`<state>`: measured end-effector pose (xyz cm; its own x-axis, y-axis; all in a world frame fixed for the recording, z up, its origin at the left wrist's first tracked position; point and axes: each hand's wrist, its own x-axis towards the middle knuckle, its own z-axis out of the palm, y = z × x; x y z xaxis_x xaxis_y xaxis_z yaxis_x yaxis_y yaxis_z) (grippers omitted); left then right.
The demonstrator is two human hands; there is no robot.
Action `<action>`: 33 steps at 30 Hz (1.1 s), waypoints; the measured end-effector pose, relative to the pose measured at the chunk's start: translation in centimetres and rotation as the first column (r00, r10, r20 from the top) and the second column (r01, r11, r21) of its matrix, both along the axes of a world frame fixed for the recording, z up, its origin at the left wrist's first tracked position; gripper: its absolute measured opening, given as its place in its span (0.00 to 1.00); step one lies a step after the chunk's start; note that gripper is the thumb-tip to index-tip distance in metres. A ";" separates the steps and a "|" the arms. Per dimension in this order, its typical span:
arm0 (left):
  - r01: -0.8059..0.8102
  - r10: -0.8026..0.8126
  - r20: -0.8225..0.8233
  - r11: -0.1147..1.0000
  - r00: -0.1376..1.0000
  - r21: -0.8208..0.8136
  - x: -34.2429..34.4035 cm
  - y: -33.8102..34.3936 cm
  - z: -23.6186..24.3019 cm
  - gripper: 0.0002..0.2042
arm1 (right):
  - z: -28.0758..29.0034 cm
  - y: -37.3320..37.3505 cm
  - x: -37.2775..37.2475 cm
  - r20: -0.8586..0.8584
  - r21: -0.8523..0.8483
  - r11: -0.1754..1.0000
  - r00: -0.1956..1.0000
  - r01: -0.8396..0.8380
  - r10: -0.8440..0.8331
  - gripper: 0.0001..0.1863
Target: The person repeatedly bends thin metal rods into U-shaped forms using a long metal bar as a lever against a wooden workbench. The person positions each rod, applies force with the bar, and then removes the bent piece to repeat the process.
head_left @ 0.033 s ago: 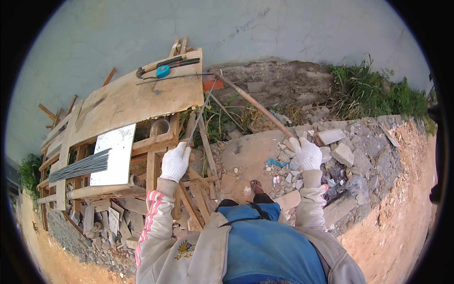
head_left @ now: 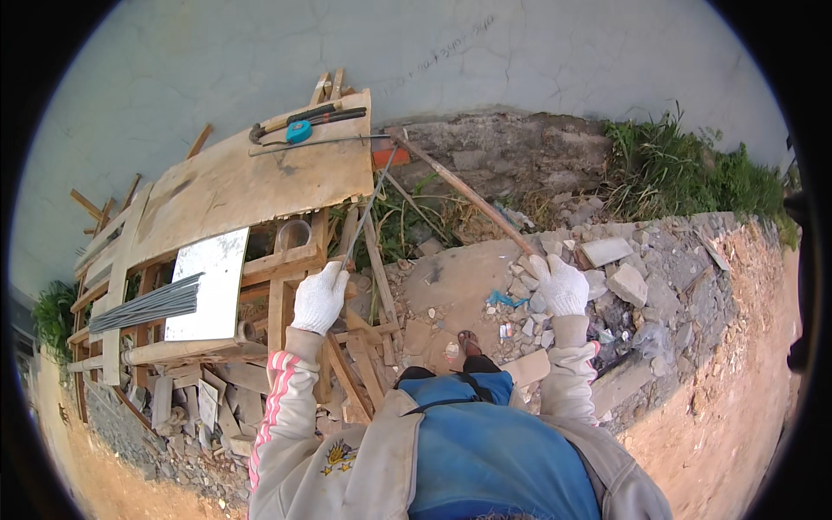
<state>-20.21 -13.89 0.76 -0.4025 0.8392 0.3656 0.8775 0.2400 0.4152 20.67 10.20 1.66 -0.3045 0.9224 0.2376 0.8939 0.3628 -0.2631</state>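
1 plywood work surface [head_left: 234, 184] has 1 white sheet [head_left: 217, 319] at its near edge, seemingly supporting 1 bundle of grey rods [head_left: 147, 306], too many to count. The right hand [head_left: 563, 286] wraps 1 brown bar's [head_left: 468, 192] near end, presumably for leverage, the far end just beyond the surface's right edge; the left hand [head_left: 321, 298] pinches 1 thin rod [head_left: 372, 206] reaching there, likely steadying it. By the far edge lie 1 hammer [head_left: 256, 133] and 1 blue tape measure [head_left: 298, 131].
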 end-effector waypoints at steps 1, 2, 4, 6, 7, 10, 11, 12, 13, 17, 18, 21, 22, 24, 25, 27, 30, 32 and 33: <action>0.010 -0.011 0.017 1.000 1.000 0.007 -0.2 -0.2 0.5 0.11 | 0.1 0.0 0.0 -0.021 -0.014 1.000 1.000 -0.006 0.006 0.29; 0.011 -0.011 0.076 1.000 0.997 -0.001 -0.2 -0.2 1.0 0.11 | 0.3 0.1 0.1 0.008 -0.040 0.999 1.000 -0.003 0.004 0.29; 0.022 -0.020 0.119 1.000 0.993 -0.016 0.3 0.0 1.7 0.12 | 1.1 1.4 0.3 0.039 -0.061 0.998 0.999 -0.010 0.012 0.28; -0.005 0.007 0.193 1.000 0.981 -0.012 1.4 0.1 1.8 0.12 | 1.7 2.5 0.8 0.023 -0.092 0.995 0.999 -0.044 0.046 0.28; -0.017 0.019 0.203 1.000 0.979 -0.011 1.7 -0.1 1.9 0.12 | 2.0 3.1 0.9 0.020 -0.119 0.992 0.998 -0.049 0.051 0.28; -0.035 0.047 0.190 0.997 0.981 -0.066 1.8 0.0 2.2 0.12 | 2.0 3.6 1.4 0.060 -0.203 0.979 0.997 -0.025 0.037 0.29; -0.049 0.063 0.189 0.996 0.980 -0.076 1.6 0.0 2.3 0.12 | 1.8 3.5 1.4 0.032 -0.218 0.975 0.998 -0.046 0.054 0.30; -0.044 0.060 0.207 0.996 0.977 -0.083 1.6 0.0 2.5 0.11 | 1.7 3.6 1.5 0.008 -0.233 0.971 0.998 -0.056 0.060 0.30; -0.030 0.045 0.187 0.996 0.981 -0.081 1.5 0.1 2.6 0.12 | 1.7 3.5 1.5 -0.022 -0.264 0.962 0.997 -0.076 0.073 0.30; -0.017 0.034 0.204 0.996 0.978 -0.082 1.4 -0.1 3.1 0.12 | 2.1 3.4 1.4 -0.074 -0.245 0.965 0.994 -0.097 0.081 0.30; -0.010 0.021 0.214 0.998 0.977 -0.054 1.1 -0.2 3.1 0.12 | 2.3 3.2 1.3 -0.064 -0.230 0.968 0.994 -0.098 0.085 0.29; 0.038 -0.028 0.178 0.998 0.984 -0.056 -0.5 -0.4 2.8 0.12 | 2.8 1.8 0.8 -0.067 -0.241 0.968 0.996 -0.071 0.056 0.28; 0.052 -0.045 0.198 0.998 0.979 -0.030 -0.9 -0.5 2.6 0.13 | 2.7 1.0 0.4 -0.016 -0.200 0.979 0.999 -0.047 0.045 0.27; 0.067 -0.058 0.143 0.996 0.988 -0.057 -2.0 -0.6 2.2 0.13 | 2.2 -0.5 -0.2 -0.002 -0.204 0.979 1.000 -0.010 0.010 0.27; 0.065 -0.056 0.161 0.996 0.985 -0.054 -2.2 -0.7 2.0 0.13 | 2.0 -0.8 -0.4 0.008 -0.197 0.980 1.000 0.001 0.001 0.27; 0.054 -0.040 0.149 0.995 0.988 -0.088 -2.5 -0.7 2.0 0.13 | 1.5 -0.8 -0.5 0.024 -0.177 0.984 1.000 0.023 -0.019 0.27; 0.028 -0.008 0.189 0.994 0.982 -0.104 -1.0 -0.5 2.1 0.13 | 1.1 0.7 0.3 0.019 -0.201 0.979 1.000 0.013 -0.010 0.29; 0.028 -0.005 0.246 0.996 0.969 -0.089 1.6 -0.1 1.6 0.13 | 0.8 2.6 0.9 -0.017 -0.188 0.982 1.000 -0.019 0.016 0.30; 0.001 0.031 0.315 0.995 0.949 -0.099 2.7 0.3 1.3 0.13 | 0.7 3.8 1.2 -0.034 -0.175 0.984 0.999 -0.043 0.037 0.30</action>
